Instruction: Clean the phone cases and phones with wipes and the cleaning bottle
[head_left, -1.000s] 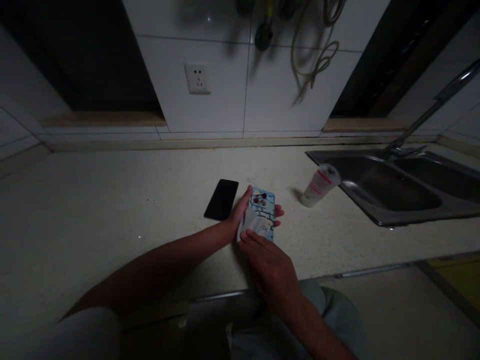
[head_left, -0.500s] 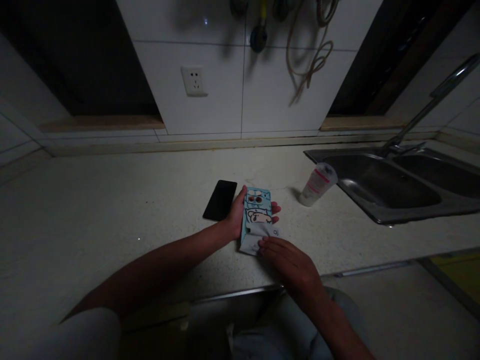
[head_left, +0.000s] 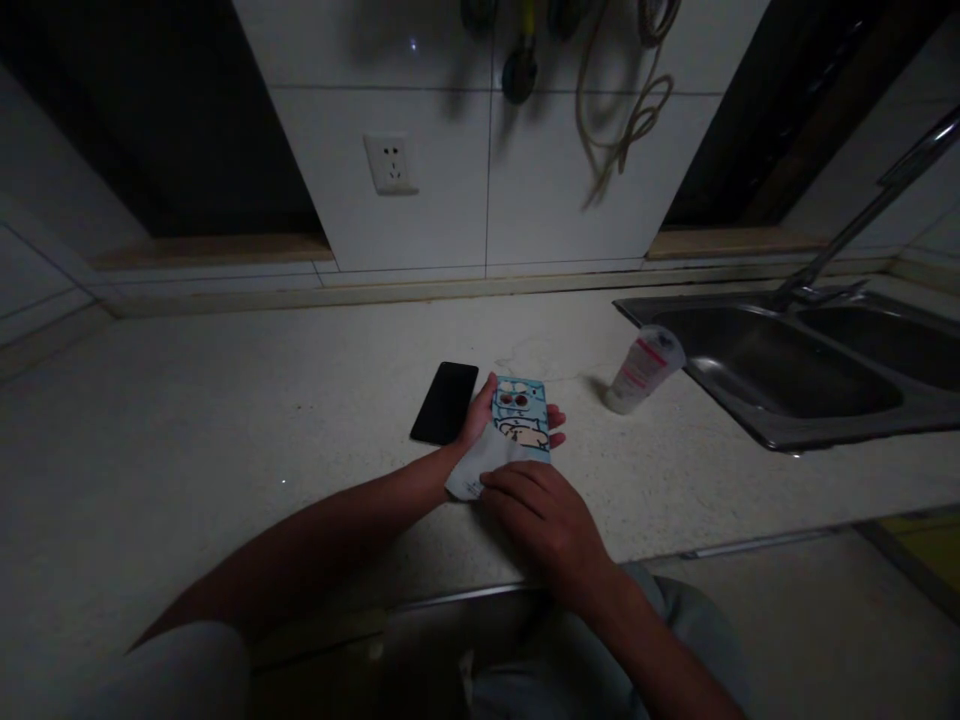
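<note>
A light blue phone case (head_left: 523, 408) with a cartoon print lies across my left hand (head_left: 478, 412). My thumb grips its left side and the fingertips show past its right side. Skin shows through its round camera holes. My right hand (head_left: 544, 515) pinches a thin grey cloth (head_left: 484, 462) with small dark print, spread over the lower part of the case and reaching my left wrist. That lower part is hidden under the cloth and fingers. A black phone (head_left: 445, 402) lies flat on the counter, just left of my left hand.
On the pale speckled counter (head_left: 300, 360), a clear plastic cup (head_left: 643, 368) with pink print stands to the right. Beyond it is a steel double sink (head_left: 780, 375) with a faucet (head_left: 855, 235). A socket (head_left: 390, 163) and a hanging cord (head_left: 637, 125) are on the tiled wall.
My right hand has moved left with the cloth, which now spreads further over the case's lower left and my left wrist. My left hand still holds the case.
</note>
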